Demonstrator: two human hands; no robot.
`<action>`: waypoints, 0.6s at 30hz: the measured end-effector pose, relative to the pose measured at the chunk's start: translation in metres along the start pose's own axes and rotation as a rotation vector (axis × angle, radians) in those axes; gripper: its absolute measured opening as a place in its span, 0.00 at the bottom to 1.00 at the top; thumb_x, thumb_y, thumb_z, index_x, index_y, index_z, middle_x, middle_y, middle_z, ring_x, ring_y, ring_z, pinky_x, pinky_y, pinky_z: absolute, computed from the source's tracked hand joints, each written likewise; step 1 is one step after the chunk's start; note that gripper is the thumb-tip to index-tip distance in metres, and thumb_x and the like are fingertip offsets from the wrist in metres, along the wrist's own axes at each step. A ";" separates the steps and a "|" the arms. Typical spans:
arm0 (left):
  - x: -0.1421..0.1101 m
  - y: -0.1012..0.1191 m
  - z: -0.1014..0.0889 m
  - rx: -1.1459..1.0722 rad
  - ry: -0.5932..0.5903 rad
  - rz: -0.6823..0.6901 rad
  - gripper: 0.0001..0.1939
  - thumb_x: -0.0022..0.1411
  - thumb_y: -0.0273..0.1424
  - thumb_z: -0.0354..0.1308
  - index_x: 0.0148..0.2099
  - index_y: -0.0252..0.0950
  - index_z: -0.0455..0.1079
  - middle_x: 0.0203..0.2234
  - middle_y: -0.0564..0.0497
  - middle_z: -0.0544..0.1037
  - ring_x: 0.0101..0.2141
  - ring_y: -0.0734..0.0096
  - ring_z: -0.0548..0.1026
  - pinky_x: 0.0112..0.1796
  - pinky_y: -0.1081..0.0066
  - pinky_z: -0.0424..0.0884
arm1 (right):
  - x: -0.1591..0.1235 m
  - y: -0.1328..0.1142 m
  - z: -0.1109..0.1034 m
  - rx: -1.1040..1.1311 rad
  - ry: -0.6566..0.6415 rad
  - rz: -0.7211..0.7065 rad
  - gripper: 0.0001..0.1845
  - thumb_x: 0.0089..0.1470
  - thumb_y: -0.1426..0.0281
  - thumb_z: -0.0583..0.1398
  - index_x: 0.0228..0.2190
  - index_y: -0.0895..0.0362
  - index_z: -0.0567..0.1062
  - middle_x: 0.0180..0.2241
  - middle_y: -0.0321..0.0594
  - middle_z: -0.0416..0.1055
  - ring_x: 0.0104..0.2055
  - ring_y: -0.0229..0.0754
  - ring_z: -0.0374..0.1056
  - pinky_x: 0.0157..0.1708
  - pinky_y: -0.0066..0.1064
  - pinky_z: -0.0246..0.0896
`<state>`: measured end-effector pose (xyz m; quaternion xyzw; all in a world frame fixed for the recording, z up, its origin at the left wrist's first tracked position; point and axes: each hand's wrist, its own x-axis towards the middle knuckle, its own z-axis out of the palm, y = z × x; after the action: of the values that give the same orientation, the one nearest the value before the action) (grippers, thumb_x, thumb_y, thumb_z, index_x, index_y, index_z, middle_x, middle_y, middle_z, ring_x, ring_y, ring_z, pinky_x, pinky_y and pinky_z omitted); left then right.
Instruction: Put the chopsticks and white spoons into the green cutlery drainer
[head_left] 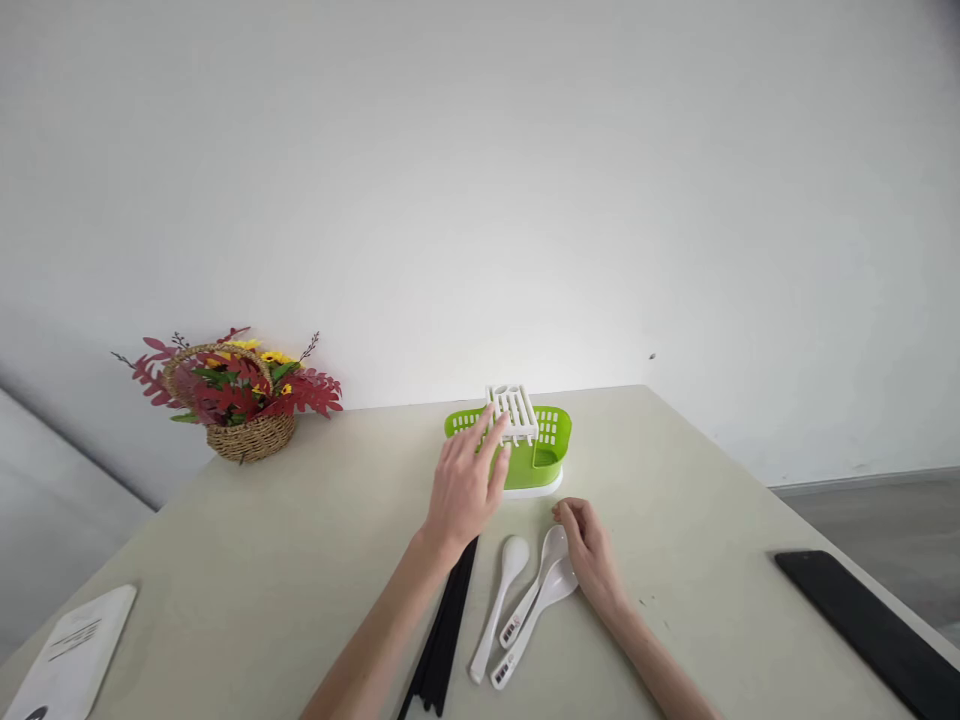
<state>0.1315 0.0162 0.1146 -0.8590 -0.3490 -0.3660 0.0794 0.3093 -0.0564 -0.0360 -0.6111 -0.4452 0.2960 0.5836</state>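
Note:
A green slotted cutlery holder (551,440) with a white insert (514,408) and white base stands at the middle back of the pale table (285,560). My left hand (466,483) reaches toward it with fingers spread, fingertips touching the holder's front left. My right hand (589,552) rests on the table with fingers curled, touching the bowls of two white spoons (541,595). A third white spoon (496,610) lies just to their left. Several black chopsticks (444,632) lie under my left forearm.
A wicker basket of red and yellow flowers (238,392) stands at the back left by the white wall. A white leaflet (71,650) lies at the front left corner. A black flat device (862,625) lies near the right edge.

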 end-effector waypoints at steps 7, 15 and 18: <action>-0.066 -0.052 0.007 -0.201 0.210 -0.395 0.13 0.75 0.36 0.46 0.54 0.37 0.67 0.39 0.46 0.77 0.36 0.66 0.77 0.40 0.65 0.74 | 0.000 0.000 -0.002 -0.024 -0.021 0.017 0.20 0.65 0.49 0.53 0.41 0.52 0.72 0.43 0.43 0.79 0.48 0.50 0.74 0.46 0.40 0.66; -0.119 -0.093 0.010 -0.444 -0.177 -0.659 0.20 0.72 0.47 0.48 0.49 0.38 0.70 0.20 0.60 0.62 0.21 0.71 0.64 0.25 0.73 0.59 | -0.002 -0.002 -0.001 -0.036 -0.036 -0.007 0.20 0.65 0.49 0.54 0.39 0.52 0.72 0.41 0.42 0.78 0.45 0.49 0.74 0.46 0.39 0.66; -0.121 -0.091 0.009 -0.404 -0.230 -0.628 0.20 0.72 0.47 0.47 0.48 0.38 0.71 0.20 0.59 0.63 0.22 0.70 0.65 0.26 0.73 0.60 | -0.005 -0.007 0.000 -0.048 -0.041 -0.011 0.20 0.65 0.49 0.54 0.39 0.52 0.72 0.40 0.42 0.77 0.44 0.49 0.73 0.45 0.39 0.65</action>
<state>0.0175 0.0216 0.0141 -0.7441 -0.5225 -0.3353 -0.2467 0.3060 -0.0614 -0.0303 -0.6165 -0.4674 0.2945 0.5610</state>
